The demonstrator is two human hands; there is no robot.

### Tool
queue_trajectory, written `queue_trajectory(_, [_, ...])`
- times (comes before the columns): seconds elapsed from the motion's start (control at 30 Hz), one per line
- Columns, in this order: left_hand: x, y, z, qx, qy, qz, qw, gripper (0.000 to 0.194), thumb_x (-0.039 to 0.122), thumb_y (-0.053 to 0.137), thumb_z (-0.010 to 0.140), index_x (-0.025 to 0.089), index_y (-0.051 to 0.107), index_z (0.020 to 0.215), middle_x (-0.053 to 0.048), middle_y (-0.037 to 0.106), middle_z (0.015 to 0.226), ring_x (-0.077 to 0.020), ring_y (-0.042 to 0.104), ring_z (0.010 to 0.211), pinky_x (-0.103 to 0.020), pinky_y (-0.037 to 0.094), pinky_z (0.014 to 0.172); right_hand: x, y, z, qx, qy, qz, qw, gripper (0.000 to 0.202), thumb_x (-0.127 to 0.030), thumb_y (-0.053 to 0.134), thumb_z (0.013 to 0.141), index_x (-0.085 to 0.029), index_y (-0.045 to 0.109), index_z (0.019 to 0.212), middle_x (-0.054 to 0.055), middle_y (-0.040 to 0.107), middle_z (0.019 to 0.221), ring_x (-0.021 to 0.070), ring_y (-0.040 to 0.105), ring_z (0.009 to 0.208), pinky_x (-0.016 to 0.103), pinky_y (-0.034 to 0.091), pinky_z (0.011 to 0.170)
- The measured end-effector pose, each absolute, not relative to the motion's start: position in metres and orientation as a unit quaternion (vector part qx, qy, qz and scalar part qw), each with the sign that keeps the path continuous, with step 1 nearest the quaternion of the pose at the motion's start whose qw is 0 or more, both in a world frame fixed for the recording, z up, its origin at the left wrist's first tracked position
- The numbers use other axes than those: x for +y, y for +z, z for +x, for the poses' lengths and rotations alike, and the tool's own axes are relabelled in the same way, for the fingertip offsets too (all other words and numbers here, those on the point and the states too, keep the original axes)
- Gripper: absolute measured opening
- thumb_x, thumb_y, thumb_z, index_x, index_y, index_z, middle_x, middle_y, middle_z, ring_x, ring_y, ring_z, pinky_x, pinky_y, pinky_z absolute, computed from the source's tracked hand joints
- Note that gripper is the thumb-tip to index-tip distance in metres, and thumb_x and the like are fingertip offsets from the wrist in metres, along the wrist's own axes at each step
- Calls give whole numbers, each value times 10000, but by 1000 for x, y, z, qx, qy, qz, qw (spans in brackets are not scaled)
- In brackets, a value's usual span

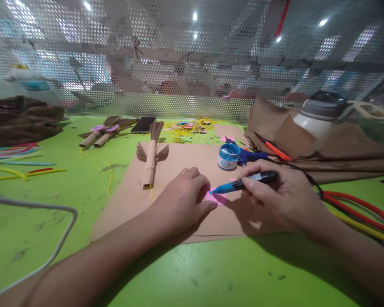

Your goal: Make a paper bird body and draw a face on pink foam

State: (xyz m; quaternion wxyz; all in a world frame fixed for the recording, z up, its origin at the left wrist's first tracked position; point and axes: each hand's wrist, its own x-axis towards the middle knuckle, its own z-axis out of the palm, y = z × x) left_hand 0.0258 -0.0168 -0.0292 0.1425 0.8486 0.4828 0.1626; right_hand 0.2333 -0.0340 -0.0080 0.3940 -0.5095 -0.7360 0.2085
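My right hand grips a blue marker with a black end, its tip down on a small pink paper piece. Thumb and fingers of my left hand close on the left edge of that pink piece, against the brown paper sheet. Just beyond my left hand lies a rolled brown paper figure with pleated fans at its sides and top, yellow string at its lower end. A small open jar with blue on its rim stands on the sheet behind the marker.
Blue-handled scissors lie by the jar, an orange-red cutter behind. Two more paper figures, a phone and yellow shreds are farther back. Red-handled pliers sit right; a grey cable runs left; a bottle stands behind.
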Motion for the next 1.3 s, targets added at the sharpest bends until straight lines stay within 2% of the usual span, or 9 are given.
queue_trajectory(0.3, [-17, -27, 27, 481, 164, 850, 142, 182, 354, 629, 814, 180, 615, 867, -48, 532, 880, -214, 496, 845, -338, 435, 716, -35, -8, 233, -749, 192, -519, 365, 125, -259, 566, 821, -192, 671, 833, 5, 599, 629, 160, 591, 638, 269, 412, 559])
queue_trajectory(0.57, [-17, -26, 27, 480, 161, 851, 141, 158, 331, 623, 814, 177, 616, 852, -49, 528, 871, -215, 496, 844, -339, 436, 710, -35, -8, 233, -751, 206, -518, 353, 143, -273, 560, 819, -192, 674, 847, 5, 602, 630, 157, 579, 616, 278, 412, 568])
queue_trajectory(1.03, [-17, -27, 26, 482, 159, 850, 140, 190, 355, 633, 812, 180, 620, 885, -58, 543, 896, -223, 502, 871, -344, 438, 730, -35, -7, 234, -742, 210, -510, 382, 122, -257, 570, 822, -188, 668, 844, 1, 608, 646, 133, 572, 586, 256, 427, 550])
queue_trajectory(1.3, [-17, -29, 26, 479, 166, 850, 142, 180, 356, 624, 813, 185, 615, 873, -55, 545, 893, -215, 499, 859, -338, 434, 726, -36, -8, 234, -741, 211, -506, 388, 104, -241, 577, 809, -191, 668, 822, 11, 609, 665, 156, 597, 660, 256, 424, 558])
